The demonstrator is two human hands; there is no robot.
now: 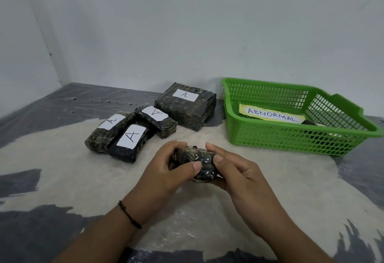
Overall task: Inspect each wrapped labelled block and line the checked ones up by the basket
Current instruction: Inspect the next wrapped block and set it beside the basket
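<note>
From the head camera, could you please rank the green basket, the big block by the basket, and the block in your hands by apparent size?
1. green basket
2. big block
3. held block, gripped by left hand and right hand; it is nearer the camera and partly covered, so its true size is unsure.

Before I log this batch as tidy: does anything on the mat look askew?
Yes. Three small labelled blocks by the large block lie bunched at differing angles, not lined up. Both hands, left hand and right hand, grip another block.

Pale grey walls (187,24), plastic-sheeted floor (52,107), even soft light.
</note>
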